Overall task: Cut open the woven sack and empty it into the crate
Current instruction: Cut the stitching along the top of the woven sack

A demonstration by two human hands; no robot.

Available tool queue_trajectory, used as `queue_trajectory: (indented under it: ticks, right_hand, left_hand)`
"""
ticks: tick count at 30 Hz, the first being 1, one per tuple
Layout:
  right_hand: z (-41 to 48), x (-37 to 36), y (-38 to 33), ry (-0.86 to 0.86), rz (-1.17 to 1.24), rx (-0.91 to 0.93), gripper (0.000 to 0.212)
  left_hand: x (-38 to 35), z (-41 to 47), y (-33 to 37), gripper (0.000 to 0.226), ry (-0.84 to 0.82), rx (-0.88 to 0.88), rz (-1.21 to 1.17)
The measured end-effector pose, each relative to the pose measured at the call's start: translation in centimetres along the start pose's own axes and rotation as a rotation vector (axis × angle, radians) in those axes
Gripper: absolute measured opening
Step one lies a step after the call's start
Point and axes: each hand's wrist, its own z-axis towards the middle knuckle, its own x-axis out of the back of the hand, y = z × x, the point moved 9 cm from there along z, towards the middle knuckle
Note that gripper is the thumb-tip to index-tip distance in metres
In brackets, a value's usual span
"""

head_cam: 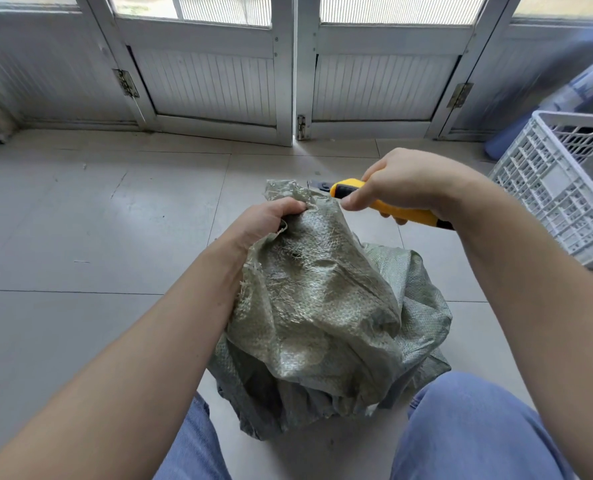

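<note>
A green woven sack (326, 317) stands crumpled on the tiled floor between my knees. My left hand (267, 220) grips a bunch of the fabric near the sack's top and holds it up. My right hand (406, 183) holds a yellow utility knife (385, 204). Its short blade is out and points left, beside the sack's top edge. A white slatted plastic crate (561, 192) sits on the floor at the right, partly cut off by the frame. What the sack contains is hidden.
White double doors (293, 81) with hinges close off the far side of the floor. Blue objects (565, 95) stand blurred behind the crate at the upper right. My knees in blue jeans (468, 427) flank the sack. Grey floor tiles (97, 220) stretch to the left.
</note>
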Motion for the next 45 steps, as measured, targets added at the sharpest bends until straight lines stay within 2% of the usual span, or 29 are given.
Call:
queue_trajectory:
  ticks: [4, 13, 17, 21, 25, 28, 30, 34, 40, 45]
  right_hand:
    - [-0.4, -0.6, 0.1, -0.07, -0.066, -0.016, 0.032]
    - [0.0, -2.1, -0.3, -0.077, 0.038, -0.021, 0.038]
    - [-0.2, -1.6, -0.4, -0.072, 0.031, -0.017, 0.04]
    - [-0.5, -1.2, -0.3, -0.043, 0.061, -0.024, 0.039]
    - [-1.1, -1.1, -0.4, -0.065, 0.061, -0.035, 0.039]
    - [-1.3, -1.1, -0.4, -0.069, 0.046, -0.042, 0.037]
    - [-1.4, -1.1, -0.4, -0.056, 0.055, -0.043, 0.035]
    - [-1.5, -1.0, -0.5, -0.036, 0.081, -0.046, 0.034]
    - [-1.6, -1.1, -0.4, -0.024, 0.085, -0.054, 0.033]
    - [-1.3, -1.2, -0.4, -0.007, 0.096, -0.063, 0.032]
  left_hand:
    - [0.4, 0.2, 0.5, 0.014, 0.04, -0.043, 0.032]
    - [0.9, 0.1, 1.0, 0.03, 0.068, -0.056, 0.167]
    - [0.5, -0.7, 1.4, 0.015, 0.022, -0.089, 0.072]
    - [0.7, -0.8, 1.0, 0.04, 0.057, -0.038, 0.124]
    - [0.9, -1.1, 1.1, 0.026, 0.088, -0.06, -0.02]
    - [0.8, -1.2, 1.2, 0.031, 0.065, -0.085, -0.123]
    - [0.7, -1.5, 1.3, 0.029, 0.066, -0.065, -0.098]
    - [0.7, -1.8, 1.5, 0.005, 0.075, -0.065, -0.124]
    - [0.8, -2.6, 1.8, 0.009, 0.074, -0.107, -0.338]
    - [1.2, -2.0, 1.8, 0.032, 0.094, -0.163, -0.274]
